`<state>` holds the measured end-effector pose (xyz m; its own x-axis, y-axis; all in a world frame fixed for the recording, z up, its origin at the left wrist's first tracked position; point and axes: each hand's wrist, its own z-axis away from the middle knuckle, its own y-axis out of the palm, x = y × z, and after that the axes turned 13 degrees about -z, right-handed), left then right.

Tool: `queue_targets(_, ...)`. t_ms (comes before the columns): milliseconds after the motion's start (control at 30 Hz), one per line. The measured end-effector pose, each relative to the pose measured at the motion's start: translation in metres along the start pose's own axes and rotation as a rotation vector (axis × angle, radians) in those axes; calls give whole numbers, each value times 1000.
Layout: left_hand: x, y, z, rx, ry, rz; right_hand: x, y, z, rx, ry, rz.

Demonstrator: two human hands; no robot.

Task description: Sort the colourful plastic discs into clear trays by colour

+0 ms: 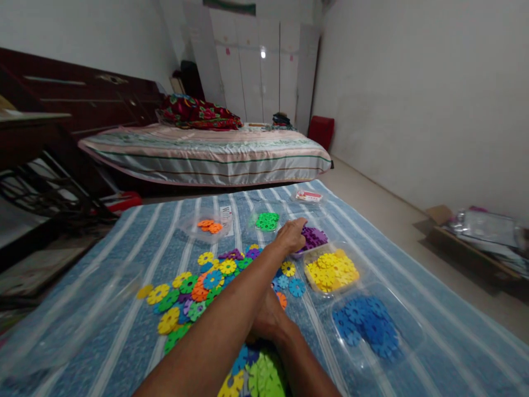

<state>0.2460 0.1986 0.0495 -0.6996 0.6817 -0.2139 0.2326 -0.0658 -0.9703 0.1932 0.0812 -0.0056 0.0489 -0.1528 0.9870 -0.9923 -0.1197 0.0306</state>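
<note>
Largest first, clock centred on the flower-disc pile: white wardrobe (248, 71) far off at 12; bed (206, 151) in front of it, same direction; bench (413, 270) under blue striped cloth, carrying everything below. Pile (212, 278) is mixed yellow, green, blue, orange and purple, partly hidden by the crossed forearms. Clear tubs ring it: blue tub (414, 328) at 3, yellow tub (326, 294) between 2 and 3, purple tub (296, 255) near 2, green tub (253, 216) at 1, orange tub (188, 227) at 12, each holding discs of its colour. Left hand (291, 237) is at the purple tub, fingers over its near-left side; grip: can't tell if clenched on a disc or released. Right hand (266, 317) sits under the left forearm, over the pile; fingers hidden, grip can't be told.
</note>
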Motion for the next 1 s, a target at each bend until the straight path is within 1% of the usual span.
queue_targets(67, 1, 1, -1, 2, 29, -5, 3, -1, 0, 19, -49, -4)
queue_targets(200, 1, 2, -4, 28, 57, -34, 3, -2, 0, 29, -84, -24)
queue_targets(300, 2, 1, -4, -6, 49, -46, 1, -2, -1, 38, -112, -49)
queue_targets(367, 1, -1, -2, -16, 27, -65, 0, -1, -2, 32, -106, -29)
queue_targets(500, -1, -4, 2, 29, -3, -102, -6, 0, -3, 12, -92, 79)
queue_targets(633, -3, -7, 2, 41, -9, -115, -7, 0, -3, 13, -72, 130)
queue_targets(700, -2, -9, 1, 52, -5, -131, -4, 0, -2, 19, -84, 113)
queue_targets(800, 2, -14, 0, 58, 12, -215, 2, -1, 1, 19, -93, 19)
queue_targets(900, 6, -19, -1, 50, -20, -301, 4, 0, 4, 11, -58, -37)
queue_targets(1000, 10, -22, -3, 62, -67, -327, 3, -1, 6, 16, 0, -36)
